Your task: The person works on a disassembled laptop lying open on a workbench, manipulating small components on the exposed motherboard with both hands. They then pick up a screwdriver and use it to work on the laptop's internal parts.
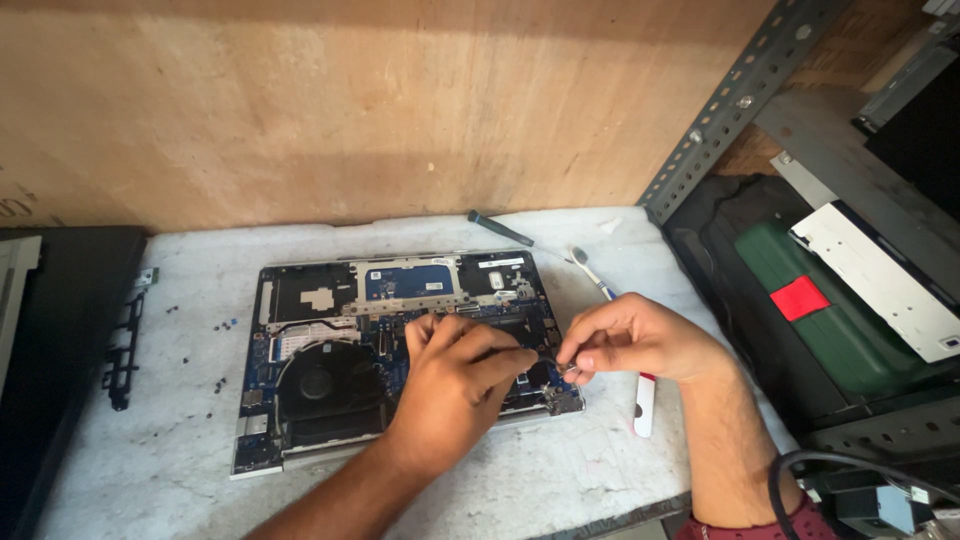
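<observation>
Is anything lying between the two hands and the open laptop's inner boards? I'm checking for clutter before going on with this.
Nothing visible does. The left hand and right hand are already over the opened grey laptop base, pinching a thin dark cable. The white-handled toothbrush lies partly under the right hand, off the boards.

The opened laptop (400, 350) lies on the table (180, 440), screwdriver (500, 229) behind it, toothbrush (620, 330) right.

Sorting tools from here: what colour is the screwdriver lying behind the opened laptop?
Dark green, as far as the head view shows: the screwdriver lies on the white worktop.
</observation>
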`<state>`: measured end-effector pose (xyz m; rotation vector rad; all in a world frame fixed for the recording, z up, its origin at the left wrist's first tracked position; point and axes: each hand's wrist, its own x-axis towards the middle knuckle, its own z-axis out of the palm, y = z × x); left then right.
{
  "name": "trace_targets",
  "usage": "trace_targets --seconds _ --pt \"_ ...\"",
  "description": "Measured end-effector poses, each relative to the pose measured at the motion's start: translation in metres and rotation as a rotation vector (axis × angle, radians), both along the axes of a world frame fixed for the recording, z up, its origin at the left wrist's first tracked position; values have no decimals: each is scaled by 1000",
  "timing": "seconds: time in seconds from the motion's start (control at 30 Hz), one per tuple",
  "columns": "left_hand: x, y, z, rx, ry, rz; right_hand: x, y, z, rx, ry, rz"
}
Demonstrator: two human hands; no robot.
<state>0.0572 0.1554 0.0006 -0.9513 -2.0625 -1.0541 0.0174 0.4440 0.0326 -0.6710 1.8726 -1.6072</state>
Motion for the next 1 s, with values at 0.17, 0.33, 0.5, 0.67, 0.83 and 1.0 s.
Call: trace_targets --seconds 0.17,0.33,0.5,0.67,0.83,1.0 --pt "0 1 0 -18 -4 -6 -1 -1 -3 124 -70 -95" --pt "0 6 -1 -4 -33 6 -4 -5 -8 184 -24 -140" --pt "1 6 -6 -80 -40 -18 -5 -8 -8 353 29 -98" --pt "2 8 -10 -130 -49 -46 -3 -10 -2 484 61 -30" --pt "5 9 -10 -167 -83 -58 2 -15 4 488 90 36" --pt "6 12 -9 -147 -107 -62 4 -18 9 491 131 33"
